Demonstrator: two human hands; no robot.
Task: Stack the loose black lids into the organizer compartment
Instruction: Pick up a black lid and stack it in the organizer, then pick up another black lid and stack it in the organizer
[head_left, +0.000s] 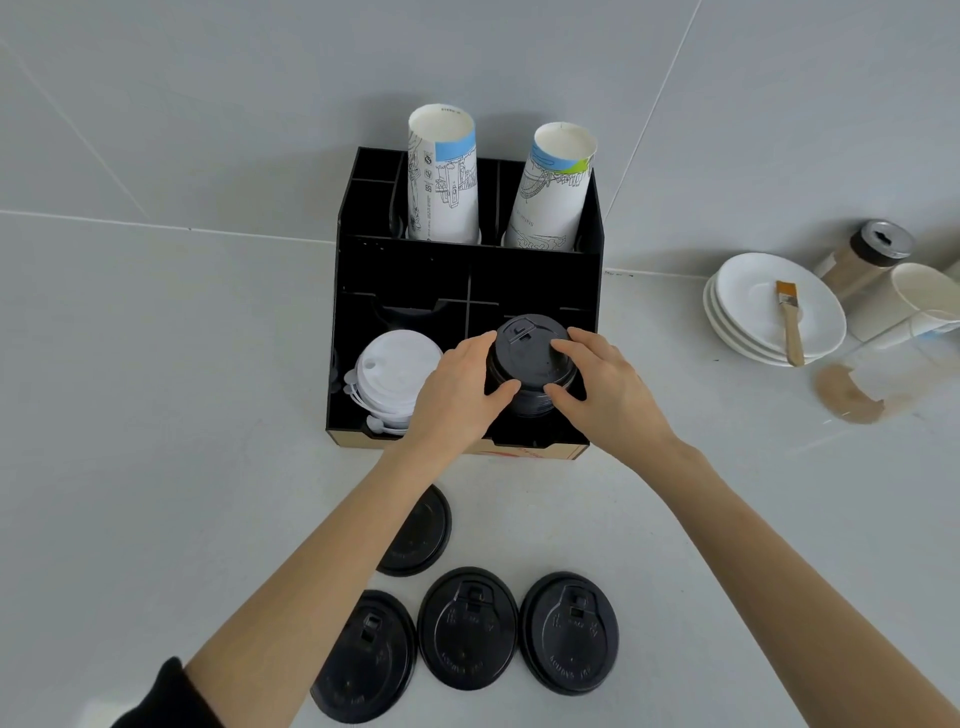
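Note:
A black organizer (545, 270) stands against the wall. In its front right compartment sits a stack of black lids (530, 358). My left hand (457, 395) grips the stack's left side and my right hand (602, 384) grips its right side, thumbs at the front. Several loose black lids lie on the counter near me: one (423, 535) partly under my left forearm, and a row of three (369, 660), (467, 629), (569, 631).
White lids (395, 374) fill the front left compartment. Two stacks of paper cups (444, 176), (553, 192) stand upside down in the back. To the right lie white saucers (748, 301) with a brush (789, 322), a shaker jar (867, 254) and a white cup (919, 301).

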